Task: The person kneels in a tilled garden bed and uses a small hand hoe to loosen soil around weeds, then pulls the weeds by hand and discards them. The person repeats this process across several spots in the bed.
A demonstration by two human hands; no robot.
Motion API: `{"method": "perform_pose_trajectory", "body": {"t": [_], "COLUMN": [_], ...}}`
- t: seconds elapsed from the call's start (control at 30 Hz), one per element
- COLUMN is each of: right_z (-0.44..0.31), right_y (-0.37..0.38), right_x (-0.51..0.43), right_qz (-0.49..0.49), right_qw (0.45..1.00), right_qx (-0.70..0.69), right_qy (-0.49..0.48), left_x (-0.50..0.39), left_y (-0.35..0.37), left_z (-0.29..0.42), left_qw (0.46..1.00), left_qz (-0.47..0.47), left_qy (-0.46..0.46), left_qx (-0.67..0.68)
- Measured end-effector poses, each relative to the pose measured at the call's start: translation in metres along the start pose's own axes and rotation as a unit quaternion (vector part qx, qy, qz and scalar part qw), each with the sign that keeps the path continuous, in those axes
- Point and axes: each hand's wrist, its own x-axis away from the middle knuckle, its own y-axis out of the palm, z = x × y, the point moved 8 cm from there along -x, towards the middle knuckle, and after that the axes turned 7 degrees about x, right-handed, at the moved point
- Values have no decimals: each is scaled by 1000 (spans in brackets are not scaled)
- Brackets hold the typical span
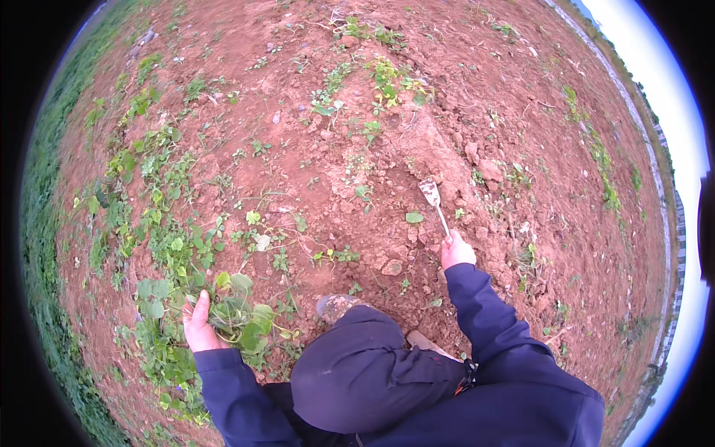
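Note:
My left hand [200,324] is among broad green leaves at the lower left, with its fingers curled around a bunch of leafy weeds [237,315]. Some of its fingers are hidden by the foliage. In my right hand [458,251] is the handle of a small hand weeder [435,200] with a thin metal shaft and a flat, flared blade. Soil is caked on the blade, which points up and to the left, close over the reddish ground. A single green leaf [414,217] lies left of the shaft.
Reddish, cloddy soil [329,195] surrounds me. A dense strip of weeds [173,246] runs up the left side. Yellow-green plants [385,81] grow ahead, and larger clods [489,170] lie right of the blade. My bent knee [349,369] and muddy shoe [338,306] are between my arms.

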Motion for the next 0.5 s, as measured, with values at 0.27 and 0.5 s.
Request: {"method": "perform_pose_trajectory", "body": {"t": [0.27, 0.5], "right_z": [12, 21], "right_y": [-35, 1], "right_x": [4, -53], "right_qz": [-77, -55], "right_qw": [989, 996], "right_qx": [118, 70], "right_qy": [41, -6], "left_x": [-3, -3], "left_y": [-9, -4], "left_z": [-3, 3], "left_qw": [999, 1000], "left_qz": [36, 6], "left_qy": [-7, 2], "left_qx": [3, 9]}}
